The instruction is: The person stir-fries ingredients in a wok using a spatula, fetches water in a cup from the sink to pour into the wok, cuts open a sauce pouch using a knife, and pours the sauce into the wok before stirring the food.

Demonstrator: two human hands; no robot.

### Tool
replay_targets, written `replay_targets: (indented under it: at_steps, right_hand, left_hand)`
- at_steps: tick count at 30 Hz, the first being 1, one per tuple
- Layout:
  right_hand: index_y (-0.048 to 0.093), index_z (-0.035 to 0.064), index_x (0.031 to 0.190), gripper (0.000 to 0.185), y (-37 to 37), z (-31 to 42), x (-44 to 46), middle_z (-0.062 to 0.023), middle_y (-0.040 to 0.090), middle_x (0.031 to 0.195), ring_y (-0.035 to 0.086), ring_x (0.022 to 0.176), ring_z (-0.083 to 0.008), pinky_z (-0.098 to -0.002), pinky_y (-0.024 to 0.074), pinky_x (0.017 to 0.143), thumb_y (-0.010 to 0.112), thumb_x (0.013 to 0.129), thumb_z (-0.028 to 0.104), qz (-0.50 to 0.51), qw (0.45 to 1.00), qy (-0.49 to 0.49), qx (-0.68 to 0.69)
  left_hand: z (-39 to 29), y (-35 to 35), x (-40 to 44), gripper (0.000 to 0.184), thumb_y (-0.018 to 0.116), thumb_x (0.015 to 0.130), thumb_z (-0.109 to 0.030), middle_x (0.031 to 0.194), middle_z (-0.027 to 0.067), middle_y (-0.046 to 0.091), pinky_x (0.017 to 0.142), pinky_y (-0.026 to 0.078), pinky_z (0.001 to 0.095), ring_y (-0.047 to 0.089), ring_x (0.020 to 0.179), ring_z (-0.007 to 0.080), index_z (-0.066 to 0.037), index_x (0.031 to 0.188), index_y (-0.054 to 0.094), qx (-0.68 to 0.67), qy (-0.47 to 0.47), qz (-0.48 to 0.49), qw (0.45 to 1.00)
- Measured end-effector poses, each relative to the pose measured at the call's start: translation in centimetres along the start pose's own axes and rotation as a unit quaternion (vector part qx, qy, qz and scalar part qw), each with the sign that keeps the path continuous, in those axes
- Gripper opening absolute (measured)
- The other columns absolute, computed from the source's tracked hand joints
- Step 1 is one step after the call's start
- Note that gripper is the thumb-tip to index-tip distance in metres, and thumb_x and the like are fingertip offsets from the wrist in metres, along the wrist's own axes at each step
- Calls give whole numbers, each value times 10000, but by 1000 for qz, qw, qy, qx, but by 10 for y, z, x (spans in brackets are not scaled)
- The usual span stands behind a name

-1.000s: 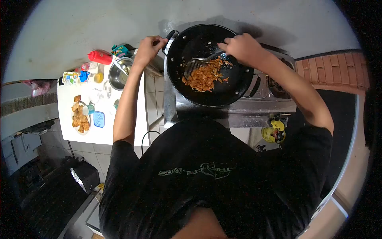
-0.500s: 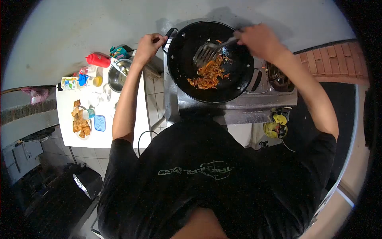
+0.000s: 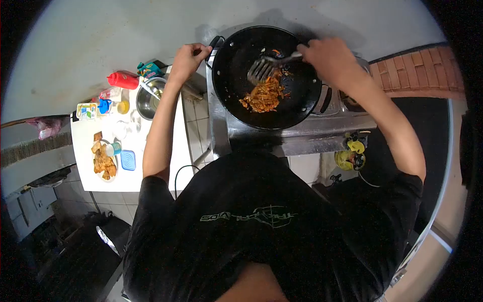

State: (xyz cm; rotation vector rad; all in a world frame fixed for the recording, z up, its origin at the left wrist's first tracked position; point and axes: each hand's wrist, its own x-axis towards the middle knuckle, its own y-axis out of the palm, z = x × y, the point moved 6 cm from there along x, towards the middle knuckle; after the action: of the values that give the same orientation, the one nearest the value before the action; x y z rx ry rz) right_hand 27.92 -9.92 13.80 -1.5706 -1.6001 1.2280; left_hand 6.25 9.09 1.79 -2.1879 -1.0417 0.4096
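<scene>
A black wok [image 3: 236, 103] sits on the metal stove [image 3: 302, 138], with a heap of reddish-brown shredded food [image 3: 264, 96] near its centre. My left hand [image 3: 188, 60] pinches the wok's left handle [image 3: 215, 42] between thumb and fingers. Over the right side of the wok, my right hand [image 3: 329, 58] is closed round the handle of a slotted metal spatula [image 3: 260, 70]. The spatula's head rests at the upper edge of the food.
On the white table [image 3: 136, 180] at left are a plate of fried pieces [image 3: 104, 163], a blue lid [image 3: 128, 160], a red bottle [image 3: 123, 80], a metal bowl [image 3: 147, 103] and jars. A gas cylinder [image 3: 344, 160] stands below the stove.
My right hand has drawn away to the right with the spatula, whose head has moved from the food's left side to its upper edge. My left hand stays at the handle.
</scene>
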Motion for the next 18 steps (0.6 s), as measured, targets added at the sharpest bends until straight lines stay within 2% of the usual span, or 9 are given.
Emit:
replay_targets:
  at_steps: [1,3,5,8,10,11,13,15,18]
  right_hand:
    - [654,105,1000,257,-3,-8,-2,-83,669,914,668,893,-268,-388,522,737,687,753,169,-51,998,16,-11]
    - [667,102,963,221,14,-21,15,-80,670,921,667,901,-268,-387,523,730,686,752,166,-27,998,36,-38]
    - [679,100,927,187,27,-26,24,-77,671,929,666,910,-268,-386,524,723,684,752,164,-5,996,56,-66]
    - [687,70,878,149,44,-18,28,-100,674,962,665,929,-288,-402,531,742,673,747,139,46,997,64,-27]
    - [678,39,898,179,62,-4,21,-141,669,994,655,951,-317,-435,531,779,640,740,115,133,986,41,92]
    - [673,16,902,214,71,0,17,-185,661,985,655,915,-362,-459,534,785,630,710,99,114,979,23,166]
    - [659,14,897,197,68,11,1,-196,662,913,660,842,-389,-463,543,731,633,711,75,74,974,-17,212]
    - [636,6,885,172,25,22,-24,-193,659,835,666,784,-386,-453,545,687,629,718,48,19,980,31,193]
    - [622,7,872,149,-12,32,-49,-184,655,794,673,779,-364,-449,544,679,627,725,31,44,984,84,154]
  left_hand:
    - [0,0,0,374,640,887,-365,608,39,545,587,403,290,450,599,111,6,867,684,-1,-9,3,1000]
    - [-1,3,3,370,642,886,-361,612,38,548,590,406,290,454,602,107,6,873,687,-4,-12,8,1000]
    - [0,3,6,352,655,864,-352,622,102,604,585,433,328,524,556,182,-4,828,689,-13,14,-28,999]
    - [3,5,8,352,654,863,-353,627,107,613,589,438,331,525,556,186,-3,838,693,-22,23,-27,999]
    - [4,5,8,352,654,864,-351,626,109,613,590,439,332,527,557,186,-2,839,692,-20,19,-24,999]
    - [5,4,8,351,654,864,-349,626,111,612,591,440,333,529,557,186,-1,840,691,-18,14,-22,999]
    - [3,3,7,352,651,875,-339,623,86,590,589,428,316,500,577,150,10,854,686,-17,6,-17,1000]
    - [4,3,4,353,649,886,-330,621,61,568,588,416,299,472,596,114,21,868,680,-19,-5,-12,1000]
    - [4,4,4,364,642,890,-341,626,66,574,592,418,299,478,596,118,21,873,678,-20,11,-16,1000]
